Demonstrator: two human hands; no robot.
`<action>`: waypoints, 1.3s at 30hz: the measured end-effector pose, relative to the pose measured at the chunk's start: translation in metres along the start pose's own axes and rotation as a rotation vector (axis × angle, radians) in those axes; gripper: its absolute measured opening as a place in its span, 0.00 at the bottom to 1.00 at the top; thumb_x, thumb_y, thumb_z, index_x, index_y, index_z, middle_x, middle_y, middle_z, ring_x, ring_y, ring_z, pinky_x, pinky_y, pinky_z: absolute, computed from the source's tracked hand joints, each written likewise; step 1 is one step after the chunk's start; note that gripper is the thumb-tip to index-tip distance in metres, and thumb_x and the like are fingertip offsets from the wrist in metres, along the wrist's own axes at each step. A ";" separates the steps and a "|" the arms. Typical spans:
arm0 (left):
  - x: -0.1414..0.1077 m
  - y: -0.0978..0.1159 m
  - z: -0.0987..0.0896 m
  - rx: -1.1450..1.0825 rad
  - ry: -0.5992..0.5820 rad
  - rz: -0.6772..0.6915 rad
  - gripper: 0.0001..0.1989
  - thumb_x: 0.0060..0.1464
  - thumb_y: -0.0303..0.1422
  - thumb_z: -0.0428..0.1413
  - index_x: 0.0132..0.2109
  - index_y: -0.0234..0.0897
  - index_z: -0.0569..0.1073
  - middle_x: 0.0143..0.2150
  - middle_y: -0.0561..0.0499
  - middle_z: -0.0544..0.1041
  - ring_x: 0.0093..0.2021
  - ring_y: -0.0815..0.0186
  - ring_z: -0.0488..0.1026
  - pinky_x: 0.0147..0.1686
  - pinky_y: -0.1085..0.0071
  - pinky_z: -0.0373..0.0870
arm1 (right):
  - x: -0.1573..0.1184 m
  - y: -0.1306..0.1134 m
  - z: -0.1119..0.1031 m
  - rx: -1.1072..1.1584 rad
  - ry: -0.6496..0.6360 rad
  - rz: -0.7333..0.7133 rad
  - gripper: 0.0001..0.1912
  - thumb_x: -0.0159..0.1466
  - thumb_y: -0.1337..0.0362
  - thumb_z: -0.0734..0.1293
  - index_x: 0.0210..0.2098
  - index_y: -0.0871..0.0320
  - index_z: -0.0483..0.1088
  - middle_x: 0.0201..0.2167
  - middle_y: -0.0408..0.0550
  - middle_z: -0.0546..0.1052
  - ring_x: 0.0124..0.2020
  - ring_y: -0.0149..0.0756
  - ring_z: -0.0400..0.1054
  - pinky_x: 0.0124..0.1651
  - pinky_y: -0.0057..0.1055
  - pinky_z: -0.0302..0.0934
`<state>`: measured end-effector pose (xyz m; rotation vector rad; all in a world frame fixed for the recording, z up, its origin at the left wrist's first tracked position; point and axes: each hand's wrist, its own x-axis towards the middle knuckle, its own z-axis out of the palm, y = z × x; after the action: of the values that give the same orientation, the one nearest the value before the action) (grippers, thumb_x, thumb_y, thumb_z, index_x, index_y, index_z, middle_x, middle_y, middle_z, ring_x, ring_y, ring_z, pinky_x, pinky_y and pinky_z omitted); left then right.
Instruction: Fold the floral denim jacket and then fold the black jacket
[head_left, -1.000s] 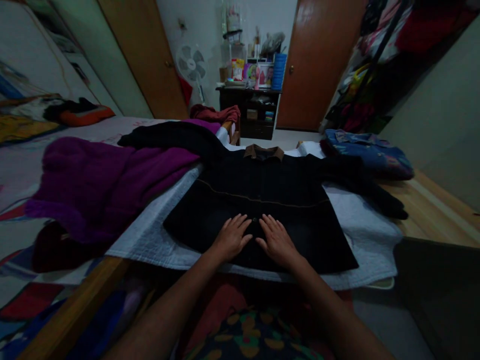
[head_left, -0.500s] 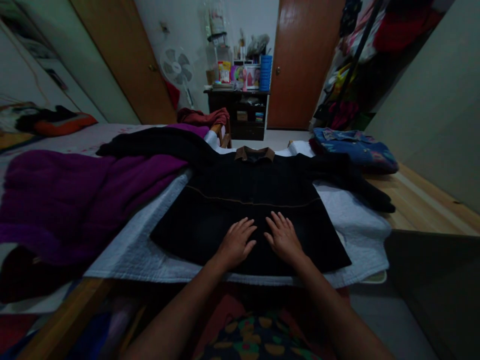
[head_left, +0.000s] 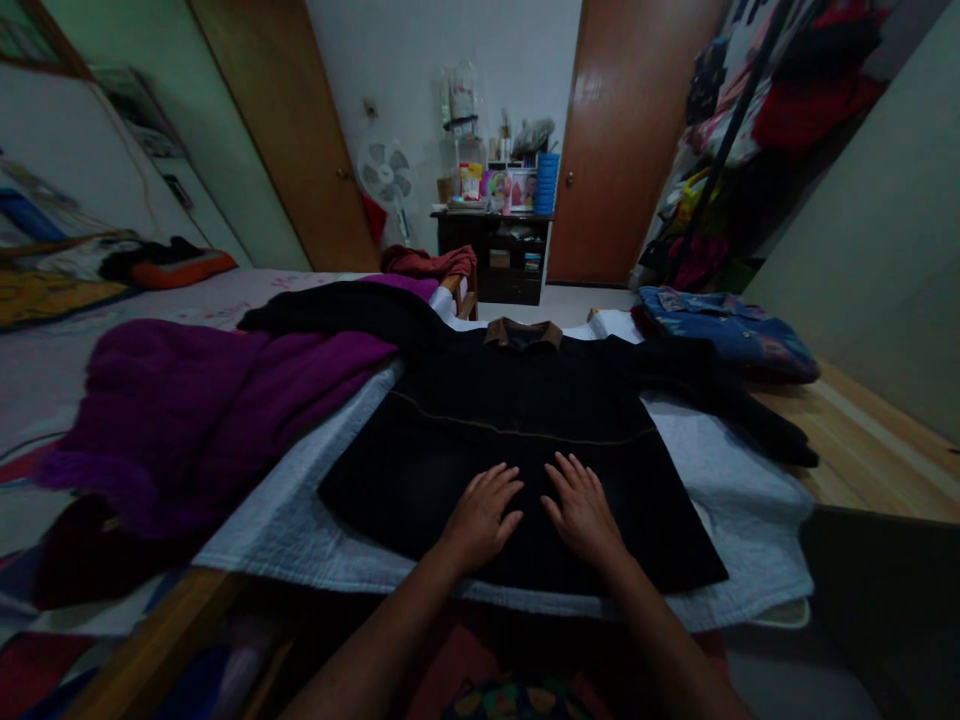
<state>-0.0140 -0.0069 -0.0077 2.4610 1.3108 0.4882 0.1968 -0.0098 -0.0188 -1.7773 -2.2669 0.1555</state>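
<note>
A black garment [head_left: 525, 400] with a brown collar [head_left: 523, 334] and a tan seam line lies spread flat, its sleeves stretched out to both sides. Under it is a light quilted cloth [head_left: 277, 530]. My left hand [head_left: 484, 515] rests flat on the lower part of the garment, fingers spread. To its right, my right hand [head_left: 581, 508] lies on the same fabric, palm down with its fingers stretched out. The hands are a small gap apart, and neither one grips anything.
Purple fabric [head_left: 225, 400] lies at the left, beside a bed [head_left: 300, 290]. A folded blue garment [head_left: 731, 325] sits at the right on a wooden surface [head_left: 862, 430]. Behind stand a fan [head_left: 386, 175], a dark cabinet [head_left: 495, 230] and hanging clothes [head_left: 810, 110].
The view has tilted up slightly, so the scene appears lower and a little to the right. Both hands remain flat on the black garment, in nearly the same place.
</note>
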 end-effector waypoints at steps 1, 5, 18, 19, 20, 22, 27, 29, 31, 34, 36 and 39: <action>0.000 0.000 0.000 -0.006 0.005 -0.002 0.22 0.59 0.34 0.53 0.60 0.42 0.66 0.66 0.47 0.63 0.68 0.58 0.54 0.64 0.53 0.54 | 0.000 0.000 0.000 0.000 0.007 -0.001 0.26 0.66 0.57 0.59 0.63 0.56 0.61 0.67 0.51 0.56 0.69 0.46 0.45 0.67 0.48 0.41; 0.000 0.000 -0.001 -0.028 0.017 -0.008 0.22 0.59 0.33 0.54 0.60 0.42 0.66 0.66 0.47 0.63 0.67 0.58 0.55 0.64 0.52 0.54 | 0.000 0.000 0.000 -0.007 0.017 -0.002 0.26 0.66 0.57 0.59 0.62 0.56 0.62 0.67 0.51 0.57 0.69 0.46 0.45 0.67 0.48 0.43; -0.001 -0.005 0.006 -0.031 0.045 0.013 0.22 0.58 0.33 0.54 0.60 0.42 0.66 0.66 0.47 0.63 0.67 0.58 0.55 0.64 0.52 0.54 | 0.001 -0.001 -0.001 -0.007 0.009 0.013 0.26 0.66 0.57 0.59 0.62 0.56 0.62 0.67 0.50 0.57 0.69 0.46 0.45 0.67 0.48 0.43; -0.001 -0.005 0.006 -0.031 0.047 0.014 0.22 0.58 0.33 0.54 0.60 0.42 0.66 0.66 0.47 0.63 0.67 0.58 0.55 0.64 0.52 0.54 | 0.001 -0.002 -0.002 -0.008 0.005 0.014 0.26 0.66 0.57 0.59 0.62 0.56 0.62 0.67 0.50 0.57 0.69 0.46 0.46 0.67 0.48 0.43; -0.001 -0.005 0.006 -0.032 0.049 0.014 0.22 0.58 0.33 0.54 0.60 0.42 0.66 0.66 0.47 0.63 0.67 0.58 0.55 0.65 0.52 0.54 | 0.001 -0.002 -0.002 -0.007 0.002 0.016 0.26 0.66 0.57 0.59 0.62 0.56 0.62 0.67 0.50 0.57 0.68 0.46 0.46 0.67 0.48 0.44; -0.001 -0.005 0.006 -0.035 0.050 0.017 0.22 0.58 0.33 0.54 0.59 0.42 0.67 0.66 0.47 0.64 0.67 0.58 0.55 0.64 0.52 0.54 | 0.002 -0.002 -0.002 -0.004 -0.001 0.016 0.26 0.66 0.57 0.59 0.62 0.56 0.62 0.67 0.50 0.57 0.68 0.46 0.46 0.67 0.48 0.44; -0.001 -0.005 0.007 -0.045 0.057 0.022 0.21 0.58 0.33 0.53 0.59 0.42 0.67 0.65 0.46 0.64 0.67 0.58 0.55 0.64 0.52 0.54 | 0.003 0.000 -0.001 0.002 0.001 0.017 0.26 0.66 0.57 0.59 0.62 0.55 0.62 0.67 0.51 0.58 0.68 0.46 0.46 0.67 0.49 0.43; -0.001 -0.005 0.007 -0.041 0.058 0.020 0.21 0.59 0.33 0.53 0.59 0.42 0.67 0.65 0.46 0.64 0.67 0.58 0.55 0.64 0.52 0.54 | 0.003 0.000 -0.001 0.007 0.000 0.016 0.25 0.66 0.57 0.59 0.61 0.55 0.62 0.67 0.51 0.58 0.68 0.46 0.46 0.66 0.49 0.44; -0.001 -0.005 0.006 -0.032 0.057 0.018 0.21 0.59 0.33 0.53 0.59 0.42 0.67 0.65 0.47 0.64 0.67 0.58 0.55 0.64 0.52 0.54 | 0.002 0.000 -0.001 0.009 0.001 0.013 0.25 0.65 0.57 0.59 0.61 0.55 0.62 0.67 0.51 0.58 0.68 0.46 0.46 0.66 0.49 0.44; -0.001 -0.004 0.006 -0.022 0.055 0.014 0.21 0.59 0.34 0.53 0.59 0.42 0.67 0.65 0.48 0.64 0.67 0.58 0.55 0.64 0.53 0.54 | 0.001 -0.001 -0.003 0.005 0.011 0.006 0.25 0.66 0.58 0.59 0.61 0.56 0.62 0.67 0.51 0.58 0.68 0.46 0.46 0.67 0.48 0.44; -0.002 -0.004 0.005 -0.022 0.054 0.011 0.21 0.59 0.33 0.53 0.59 0.42 0.67 0.66 0.48 0.63 0.67 0.58 0.55 0.65 0.53 0.54 | 0.001 -0.002 -0.003 0.003 0.013 0.006 0.25 0.66 0.58 0.59 0.61 0.57 0.62 0.67 0.51 0.58 0.68 0.46 0.46 0.66 0.48 0.44; -0.002 -0.004 0.006 -0.020 0.055 0.018 0.21 0.59 0.33 0.53 0.59 0.42 0.67 0.66 0.48 0.63 0.67 0.58 0.55 0.65 0.53 0.54 | 0.001 -0.002 -0.004 0.008 0.008 0.011 0.25 0.66 0.57 0.59 0.61 0.56 0.62 0.66 0.51 0.58 0.68 0.47 0.47 0.66 0.49 0.44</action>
<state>-0.0151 -0.0069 -0.0144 2.4620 1.2992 0.5750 0.1959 -0.0096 -0.0141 -1.7836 -2.2484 0.1584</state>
